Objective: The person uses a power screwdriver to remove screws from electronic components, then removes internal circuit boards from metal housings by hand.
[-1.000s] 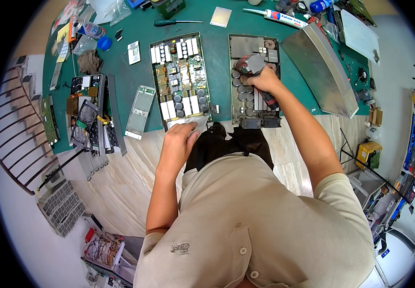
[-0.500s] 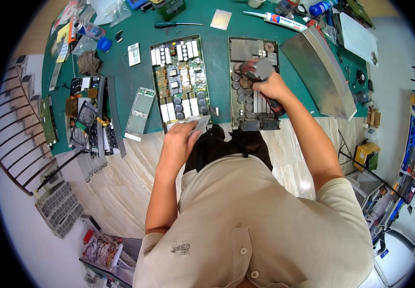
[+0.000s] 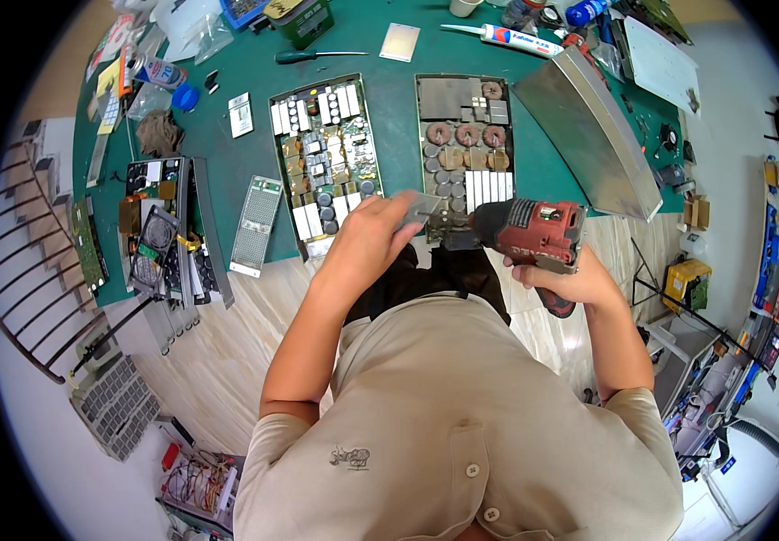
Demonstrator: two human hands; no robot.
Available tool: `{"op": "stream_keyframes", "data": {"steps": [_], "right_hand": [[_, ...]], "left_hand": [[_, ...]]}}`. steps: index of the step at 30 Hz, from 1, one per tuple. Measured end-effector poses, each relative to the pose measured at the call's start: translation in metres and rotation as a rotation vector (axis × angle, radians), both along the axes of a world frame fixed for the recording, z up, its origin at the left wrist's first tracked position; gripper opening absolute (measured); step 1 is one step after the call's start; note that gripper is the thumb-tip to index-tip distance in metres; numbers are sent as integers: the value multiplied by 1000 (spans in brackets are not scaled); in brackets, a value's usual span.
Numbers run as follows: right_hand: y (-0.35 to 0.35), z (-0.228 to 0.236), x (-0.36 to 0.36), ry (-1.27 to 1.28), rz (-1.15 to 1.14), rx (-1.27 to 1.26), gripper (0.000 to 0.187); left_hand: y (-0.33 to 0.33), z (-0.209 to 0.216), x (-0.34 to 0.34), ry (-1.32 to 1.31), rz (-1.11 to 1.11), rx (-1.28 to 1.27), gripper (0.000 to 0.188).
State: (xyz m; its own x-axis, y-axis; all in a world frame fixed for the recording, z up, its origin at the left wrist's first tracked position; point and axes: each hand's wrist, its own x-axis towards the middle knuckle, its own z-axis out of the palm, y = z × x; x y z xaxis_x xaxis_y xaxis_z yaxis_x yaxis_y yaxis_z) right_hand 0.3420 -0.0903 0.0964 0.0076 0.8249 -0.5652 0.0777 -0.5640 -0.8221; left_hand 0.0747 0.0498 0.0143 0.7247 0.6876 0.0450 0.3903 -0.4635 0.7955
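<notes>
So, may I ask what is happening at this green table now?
One person is working with both hands. The right hand grips a red and black power drill, its nose pointing left. The left fingers pinch a piece of clear plastic in front of that nose. Both are over the near end of the right open electronics unit; a second unit lies to its left.

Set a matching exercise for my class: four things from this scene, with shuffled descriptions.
1. Drill
2. Screwdriver
3. Cloth
4. Metal cover

A. Crumpled, on the left side of the bench
B. Silver, on the bench's right side
C. Green-handled, lying flat
D. Gripped by the right hand

Pairs: 1-D, 2-C, 3-A, 4-B
</notes>
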Motion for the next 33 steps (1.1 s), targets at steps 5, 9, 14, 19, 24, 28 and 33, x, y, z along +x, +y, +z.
{"op": "stream_keyframes", "data": {"steps": [5, 9, 14, 19, 24, 28, 33], "right_hand": [[-9, 0, 4, 75, -69, -46, 35], [-3, -4, 16, 142, -76, -63, 34], [42, -36, 35, -23, -120, 43, 45], [120, -129, 53, -372, -25, -15, 31], [162, -175, 49, -447, 56, -120, 21], [172, -198, 53, -433, 61, -144, 21], [178, -196, 49, -422, 81, -174, 22]], "left_hand": [[-1, -6, 14, -35, -115, 87, 19], [-4, -10, 13, -49, -64, 85, 15], [-13, -9, -13, 8, 37, 56, 14], [-30, -6, -43, 62, 127, 39, 15], [-45, -2, -65, 110, 233, 4, 16], [-53, -5, -76, 141, 275, -27, 17], [-56, -9, -81, 154, 297, -38, 18]]}}
